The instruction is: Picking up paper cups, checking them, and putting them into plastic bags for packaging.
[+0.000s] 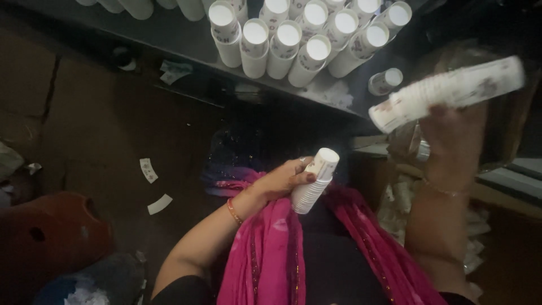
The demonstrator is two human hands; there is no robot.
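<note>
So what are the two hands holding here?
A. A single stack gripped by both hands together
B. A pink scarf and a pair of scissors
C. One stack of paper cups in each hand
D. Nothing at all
C: the left hand grips a short stack of cups, and the right hand lifts a longer, blurred stack.

A dark desk (186,39) carries upright stacks of white paper cups (288,48); paper scraps (149,170) litter the floor (101,130).

Scene dim overall; floor and corners fall into deep shadow. Light strikes the white paper cups (293,39) on the shelf, which glare slightly. The raised right hand (451,141) and its cup stack (446,93) show motion blur.
</note>
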